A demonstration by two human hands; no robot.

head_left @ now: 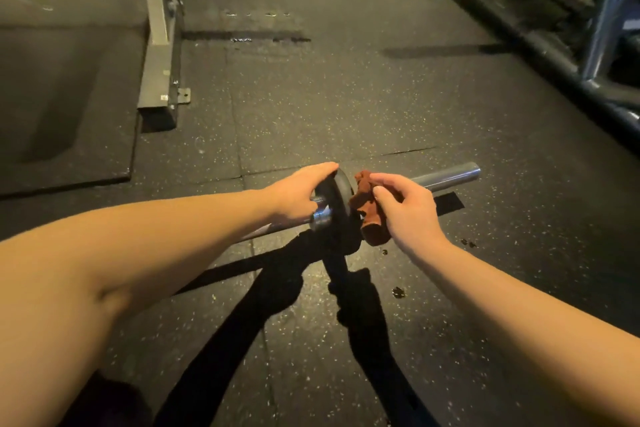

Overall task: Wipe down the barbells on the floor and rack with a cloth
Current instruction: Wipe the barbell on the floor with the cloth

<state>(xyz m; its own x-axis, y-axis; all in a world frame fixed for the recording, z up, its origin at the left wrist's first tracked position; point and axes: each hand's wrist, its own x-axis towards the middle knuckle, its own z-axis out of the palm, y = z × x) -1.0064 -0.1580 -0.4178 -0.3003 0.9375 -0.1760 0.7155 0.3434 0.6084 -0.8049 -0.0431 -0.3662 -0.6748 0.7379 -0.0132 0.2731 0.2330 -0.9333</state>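
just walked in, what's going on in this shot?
A person is wiping a barbell that lies on the speckled rubber floor. The left hand grips the top of the small black plate loaded on the bar, steadying it. The right hand pinches a bunched rust-brown cloth against the plate's outer face, where the sleeve begins. The rest of the sleeve, out to its end, is bare.

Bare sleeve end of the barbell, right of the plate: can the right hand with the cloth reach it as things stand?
Probably yes: the right hand holds the cloth right beside the plate, and the sleeve end beyond lies bare, nothing in between.
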